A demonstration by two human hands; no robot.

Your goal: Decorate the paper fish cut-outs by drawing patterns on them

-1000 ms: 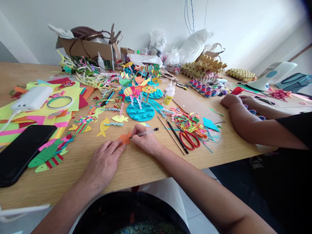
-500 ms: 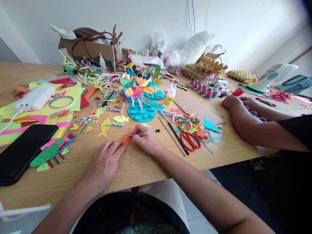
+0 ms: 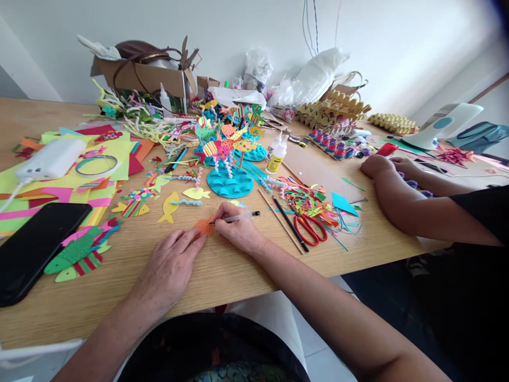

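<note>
An orange paper fish with fine markings lies on the table in front of me. My left hand rests flat beside it, fingertips pressing its near edge against the wood. In my right hand is a pen with a clear barrel and black cap end, its tip on the fish. Just beyond lie a yellow paper fish and a paler one, each touching a twisted pipe cleaner. Behind them stands a blue wavy base carrying colourful paper fish on curled stems.
Right of my hand lie red-handled scissors, a black pencil and paper scraps. A glue bottle stands behind. At left are a phone, paper sheets and a white power bank. Another person's forearm rests at right.
The view has shifted very slightly. My right hand keeps the pen on the orange fish, and my left hand stays in place holding it down.
</note>
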